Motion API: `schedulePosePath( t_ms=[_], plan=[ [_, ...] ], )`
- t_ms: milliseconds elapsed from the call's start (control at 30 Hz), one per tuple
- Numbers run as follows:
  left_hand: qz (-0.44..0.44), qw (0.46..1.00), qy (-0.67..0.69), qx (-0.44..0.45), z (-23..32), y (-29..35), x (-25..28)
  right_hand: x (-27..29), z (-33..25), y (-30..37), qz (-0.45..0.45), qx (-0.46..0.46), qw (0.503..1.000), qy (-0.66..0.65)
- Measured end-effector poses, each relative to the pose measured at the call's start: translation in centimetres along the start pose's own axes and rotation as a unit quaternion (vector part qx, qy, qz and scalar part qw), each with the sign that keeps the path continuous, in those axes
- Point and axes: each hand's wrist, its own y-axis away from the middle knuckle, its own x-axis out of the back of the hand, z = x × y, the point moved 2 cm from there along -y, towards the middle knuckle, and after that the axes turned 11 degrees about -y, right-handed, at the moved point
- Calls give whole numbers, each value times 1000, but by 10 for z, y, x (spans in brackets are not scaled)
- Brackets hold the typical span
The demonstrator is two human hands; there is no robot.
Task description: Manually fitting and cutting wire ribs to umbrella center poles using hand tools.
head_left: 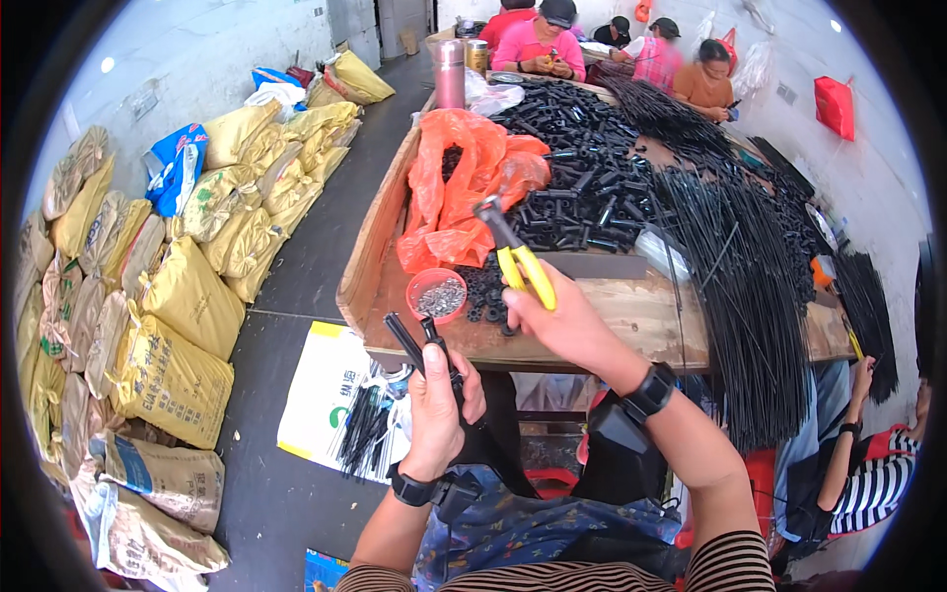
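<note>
My left hand (pixel 439 409) is closed on black tubular parts (pixel 402 338) that stick up past my thumb, just off the table's near edge. In my right hand (pixel 564 316) is a pair of pliers (pixel 530 276) with yellow handles, its metal head tilted up and to the left. A small dark part shows below the right fingers, too unclear to name. Close to both hands, a round red tub (pixel 437 296) of small metal pieces stands on the wooden table (pixel 631 306). Beside it lie small black rings (pixel 483 291).
A heap of black tubes (pixel 592 197) and bundles of long black rods (pixel 735 296) cover much of the table, with an orange plastic bag (pixel 464 178) at left. Filled yellow sacks (pixel 187 296) line the left wall. Several people (pixel 541 44) work at the far side and right.
</note>
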Motion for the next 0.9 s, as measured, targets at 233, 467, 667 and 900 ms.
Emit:
schedulePosePath(
  t_ms=[233,467,667,900],
  plan=[
    [26,1000,1,-3,-2,-1,9,-29,19,-45,-16,122,929,350],
    [26,1000,17,1,-6,-4,17,-55,21,-74,-44,104,902,416],
    [41,999,34,12,-8,-5,19,-58,25,-75,-48,79,897,433],
    [23,999,34,14,-11,-8,18,-50,25,-78,-8,86,938,334]
  ],
)
